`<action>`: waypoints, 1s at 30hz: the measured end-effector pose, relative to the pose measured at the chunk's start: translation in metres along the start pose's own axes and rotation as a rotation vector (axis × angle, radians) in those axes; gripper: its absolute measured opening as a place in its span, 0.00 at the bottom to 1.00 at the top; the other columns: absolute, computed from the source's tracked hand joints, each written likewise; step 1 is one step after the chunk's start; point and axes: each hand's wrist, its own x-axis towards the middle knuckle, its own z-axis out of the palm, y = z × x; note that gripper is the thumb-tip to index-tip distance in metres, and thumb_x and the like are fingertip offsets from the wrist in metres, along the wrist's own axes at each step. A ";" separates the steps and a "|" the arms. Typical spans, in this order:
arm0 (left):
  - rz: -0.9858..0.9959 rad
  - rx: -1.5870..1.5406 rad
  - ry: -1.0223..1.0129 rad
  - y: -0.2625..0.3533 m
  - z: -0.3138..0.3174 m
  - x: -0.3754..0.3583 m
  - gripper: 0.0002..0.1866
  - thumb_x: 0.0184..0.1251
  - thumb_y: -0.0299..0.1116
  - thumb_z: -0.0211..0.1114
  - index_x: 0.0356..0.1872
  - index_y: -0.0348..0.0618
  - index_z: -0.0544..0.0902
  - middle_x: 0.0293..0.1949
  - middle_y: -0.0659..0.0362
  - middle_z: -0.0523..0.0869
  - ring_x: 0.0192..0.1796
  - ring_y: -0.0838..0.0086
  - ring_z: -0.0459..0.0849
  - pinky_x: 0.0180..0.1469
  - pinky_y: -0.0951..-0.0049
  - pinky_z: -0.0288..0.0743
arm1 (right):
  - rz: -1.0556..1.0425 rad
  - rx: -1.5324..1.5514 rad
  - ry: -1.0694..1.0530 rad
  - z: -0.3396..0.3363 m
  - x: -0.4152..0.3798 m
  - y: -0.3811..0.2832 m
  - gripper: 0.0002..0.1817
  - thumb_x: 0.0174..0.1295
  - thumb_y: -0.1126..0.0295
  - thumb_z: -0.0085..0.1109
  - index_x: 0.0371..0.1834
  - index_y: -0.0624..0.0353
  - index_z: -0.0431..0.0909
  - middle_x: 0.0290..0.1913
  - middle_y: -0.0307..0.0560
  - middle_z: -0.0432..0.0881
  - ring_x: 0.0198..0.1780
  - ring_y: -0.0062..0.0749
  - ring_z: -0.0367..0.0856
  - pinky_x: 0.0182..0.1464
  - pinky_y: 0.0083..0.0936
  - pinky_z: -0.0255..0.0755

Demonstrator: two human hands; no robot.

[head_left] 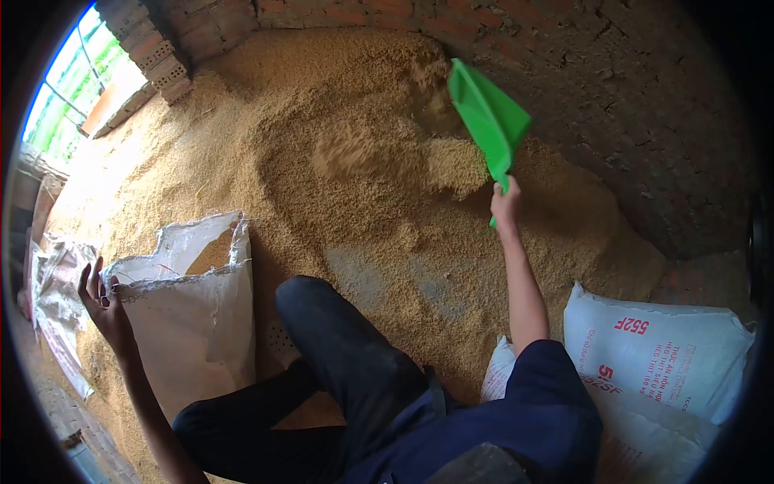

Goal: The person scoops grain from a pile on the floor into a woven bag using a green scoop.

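My right hand [505, 203] grips the handle of a green plastic scoop [486, 117], raised over a large heap of rice grain [355, 161]; loose grain flies off the scoop to the left in mid-air. My left hand [101, 300] holds the rim of an open white woven sack [193, 315], which stands upright at the lower left and is partly filled with grain. My bent knee in dark trousers [339, 339] sits between the sack and the heap.
A brick wall [613, 73] rings the heap at the back and right. A filled white sack printed in red [653, 355] lies at the lower right. Empty crumpled sacks [56, 290] lie at the far left under a bright window [72, 73].
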 end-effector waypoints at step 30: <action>0.011 0.027 -0.095 -0.001 -0.001 0.002 0.26 0.64 0.26 0.56 0.61 0.44 0.59 0.58 0.52 0.72 0.55 0.69 0.72 0.58 0.71 0.64 | 1.032 0.174 0.429 -0.122 -0.048 0.219 0.13 0.55 0.74 0.47 0.42 0.69 0.69 0.38 0.56 0.79 0.25 0.37 0.80 0.23 0.33 0.75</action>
